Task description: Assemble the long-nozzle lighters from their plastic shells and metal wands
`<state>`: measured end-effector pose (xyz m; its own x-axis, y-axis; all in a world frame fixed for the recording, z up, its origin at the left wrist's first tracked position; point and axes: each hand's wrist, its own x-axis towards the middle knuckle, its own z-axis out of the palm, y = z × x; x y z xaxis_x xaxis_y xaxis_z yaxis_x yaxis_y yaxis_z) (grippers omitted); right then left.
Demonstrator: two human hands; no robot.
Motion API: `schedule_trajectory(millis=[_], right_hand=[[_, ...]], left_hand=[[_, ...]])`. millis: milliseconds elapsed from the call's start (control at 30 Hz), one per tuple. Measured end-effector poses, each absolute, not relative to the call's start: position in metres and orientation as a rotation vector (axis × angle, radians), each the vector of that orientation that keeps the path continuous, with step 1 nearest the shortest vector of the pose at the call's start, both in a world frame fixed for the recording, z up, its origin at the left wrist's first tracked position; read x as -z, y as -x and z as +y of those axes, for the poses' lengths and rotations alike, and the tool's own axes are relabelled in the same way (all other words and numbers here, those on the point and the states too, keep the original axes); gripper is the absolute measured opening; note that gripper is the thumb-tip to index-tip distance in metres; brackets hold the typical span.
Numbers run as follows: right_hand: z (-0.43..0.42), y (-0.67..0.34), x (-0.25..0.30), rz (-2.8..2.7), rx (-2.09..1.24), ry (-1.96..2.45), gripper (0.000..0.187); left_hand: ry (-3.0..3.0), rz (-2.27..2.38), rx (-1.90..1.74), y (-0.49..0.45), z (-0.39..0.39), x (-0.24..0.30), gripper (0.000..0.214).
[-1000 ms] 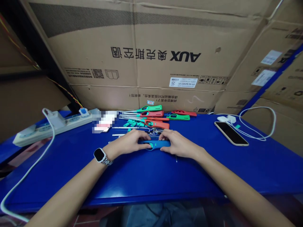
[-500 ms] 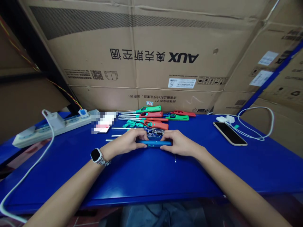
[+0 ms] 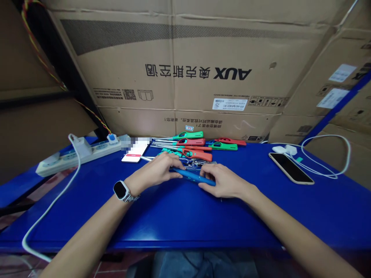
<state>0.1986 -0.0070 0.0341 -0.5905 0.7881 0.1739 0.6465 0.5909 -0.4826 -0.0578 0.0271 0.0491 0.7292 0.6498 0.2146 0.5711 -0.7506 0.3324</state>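
Head; fingers [image 3: 207,187] closed on blue handle [image 3: 191,176]

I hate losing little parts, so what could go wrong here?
The blue handle might slip, as the left grip and right grip pinch it near its ends. The white wires just beyond it might snag. The small green pieces near the left grip could get brushed aside.

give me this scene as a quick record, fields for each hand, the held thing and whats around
left hand: holds one end of the blue casing
right hand: holds the other end
casing slant: left end farther from the person
beyond hands: green, red and orange lighters
left side: white power strip
right side: dark-screened phone
surface: blue table
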Motion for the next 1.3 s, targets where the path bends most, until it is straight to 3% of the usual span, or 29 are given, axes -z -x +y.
schedule_trajectory(millis=[133, 200, 300, 500, 667, 733, 833, 967, 1300], right_hand=[[-0.011, -0.190, -0.033, -2.384, -0.429, 1.195, 0.023], [-0.010, -0.188, -0.029, -2.238, -0.542, 1.220, 0.029], [-0.007, -0.185, -0.019, -2.024, -0.745, 1.190, 0.033], [-0.012, -0.163, -0.003, -1.928, -0.987, 1.076, 0.036], [-0.004, -0.151, -0.011, -2.026, -1.112, 1.051, 0.038], [0.010, -0.150, -0.018, -2.117, -0.963, 1.081, 0.041], [0.039, -0.147, -0.030, -2.269, -0.357, 1.249, 0.029], [0.070, -0.134, -0.038, -2.495, 0.023, 1.260, 0.015], [0.095, -0.107, -0.032, -2.541, -0.025, 1.265, 0.003]], left_hand=[[-2.845, 1.018, -0.710, 0.054, 0.024, -0.055, 0.023], [-2.817, 1.120, -1.017, 0.052, 0.021, -0.058, 0.031], [-2.506, 1.272, -1.361, 0.047, 0.020, -0.057, 0.022], [-1.862, 1.095, -1.087, 0.030, 0.028, -0.036, 0.046], [-1.561, 0.994, -1.119, 0.036, 0.033, -0.035, 0.045], [-1.557, 0.991, -1.103, 0.046, 0.037, -0.040, 0.042], [-1.764, 1.081, -1.091, 0.064, 0.043, -0.046, 0.043], [-2.013, 1.225, -1.012, 0.080, 0.048, -0.048, 0.041], [-2.336, 1.268, -0.894, 0.082, 0.046, -0.043, 0.028]])
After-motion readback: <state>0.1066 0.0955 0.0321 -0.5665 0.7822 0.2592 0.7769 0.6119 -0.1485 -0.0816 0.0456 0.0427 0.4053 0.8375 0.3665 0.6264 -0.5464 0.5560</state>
